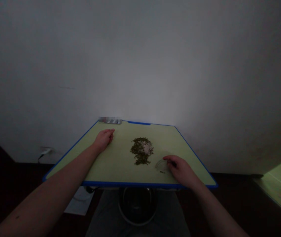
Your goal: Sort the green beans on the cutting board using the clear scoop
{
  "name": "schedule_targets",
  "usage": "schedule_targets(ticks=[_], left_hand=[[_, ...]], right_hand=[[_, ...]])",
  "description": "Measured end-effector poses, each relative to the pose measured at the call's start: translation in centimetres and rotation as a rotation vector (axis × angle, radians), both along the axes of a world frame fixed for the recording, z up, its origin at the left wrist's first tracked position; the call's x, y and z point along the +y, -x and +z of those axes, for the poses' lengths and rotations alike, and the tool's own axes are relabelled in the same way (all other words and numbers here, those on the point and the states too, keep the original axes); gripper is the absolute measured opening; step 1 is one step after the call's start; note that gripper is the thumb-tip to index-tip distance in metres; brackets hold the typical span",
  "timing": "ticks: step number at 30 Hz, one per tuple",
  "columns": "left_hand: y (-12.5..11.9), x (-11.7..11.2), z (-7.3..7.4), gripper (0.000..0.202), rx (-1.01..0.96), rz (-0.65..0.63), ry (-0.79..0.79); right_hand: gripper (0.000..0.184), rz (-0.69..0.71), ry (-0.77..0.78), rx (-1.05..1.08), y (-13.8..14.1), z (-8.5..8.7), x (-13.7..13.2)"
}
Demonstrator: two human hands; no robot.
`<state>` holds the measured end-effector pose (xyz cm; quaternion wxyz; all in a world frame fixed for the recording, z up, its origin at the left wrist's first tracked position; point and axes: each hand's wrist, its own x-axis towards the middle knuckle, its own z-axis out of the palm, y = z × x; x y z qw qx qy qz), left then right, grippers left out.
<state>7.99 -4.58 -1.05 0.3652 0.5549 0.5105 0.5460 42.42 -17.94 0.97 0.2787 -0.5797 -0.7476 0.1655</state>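
Note:
A pile of small dark green grains point(138, 148) lies loose on the pale yellow-green tabletop point(120, 171), with a patch of whitish grains point(146, 148) on its right side. My right hand point(178, 167) pinches the rim of a small clear round dish point(160, 164), just right of the pile near the front edge. A few dark grains show at the dish; whether they lie inside or under it I cannot tell. My left hand point(104, 139) rests on the table to the left of the pile, fingers curled closed, apart from the grains.
A blue edge point(140, 183) runs round the table, which stands against a grey wall point(140, 65). A blurred striped object point(112, 121) lies at the back left corner. Below the front edge, a dark metal bowl point(138, 205) sits at my lap.

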Motion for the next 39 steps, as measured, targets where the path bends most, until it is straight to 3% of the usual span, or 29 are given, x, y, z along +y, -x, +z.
schedule_targets(ticks=[9, 21, 26, 31, 39], left_hand=[[-0.1, -0.1, 0.1, 0.034, -0.036, -0.036, -0.004], [-0.7, -1.7, 1.9, 0.038, -0.003, -0.004, 0.013], [-0.5, -1.6, 1.8, 0.040, 0.035, 0.008, 0.024], [-0.1, -0.6, 0.8, 0.039, 0.014, -0.012, -0.015], [-0.3, -0.8, 1.0, 0.039, 0.067, 0.001, -0.023]], right_hand=[[0.033, -0.137, -0.138, -0.072, 1.5, -0.5, 0.0], [0.036, -0.323, -0.165, -0.187, -2.0, -0.3, 3.4], [0.036, -0.296, -0.134, -0.096, -3.1, -0.1, 2.4], [0.038, -0.242, 0.026, -0.003, -3.4, -0.3, -0.4], [0.036, -0.127, 0.121, 0.068, -0.7, -0.4, -2.4]])
